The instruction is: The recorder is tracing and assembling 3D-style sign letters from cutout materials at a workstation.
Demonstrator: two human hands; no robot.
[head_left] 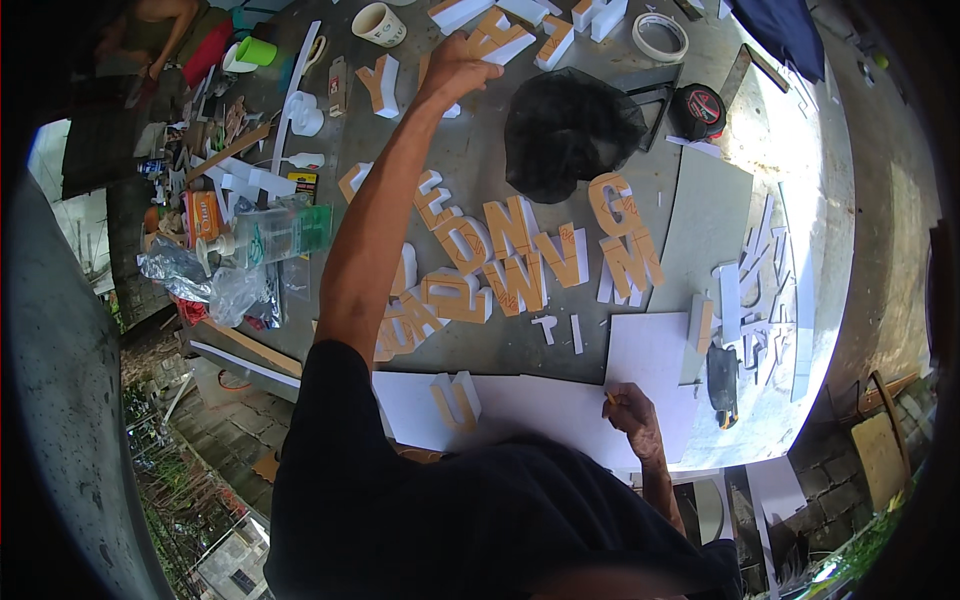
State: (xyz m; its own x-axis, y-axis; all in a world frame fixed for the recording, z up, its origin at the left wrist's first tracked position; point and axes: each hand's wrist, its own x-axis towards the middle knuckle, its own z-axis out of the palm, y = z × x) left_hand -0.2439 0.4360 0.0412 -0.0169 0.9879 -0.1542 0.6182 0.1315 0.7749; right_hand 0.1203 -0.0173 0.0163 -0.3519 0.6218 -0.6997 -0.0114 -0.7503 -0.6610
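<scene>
My left hand (460, 74) is stretched to the far side of the table, its fingers closed on the near end of a foam letter block (503, 40) with a brown paper face and white sides. Close to my body, my right hand (634, 418) is closed around a short yellow pencil (611, 399), over a white foam sheet (645, 350). A U-shaped letter block (456, 402) lies on another white sheet (530, 395), left of that hand. More letter blocks (512, 228) are grouped mid-table, partly hidden by my left forearm.
Black netting (565, 130), a tape measure (698, 110), a masking tape roll (660, 36) and a mug (378, 25) occupy the far side. At right are a utility knife (721, 385) and white offcuts (765, 290). Plastic bags (215, 285) and a clear bottle (280, 238) crowd the left.
</scene>
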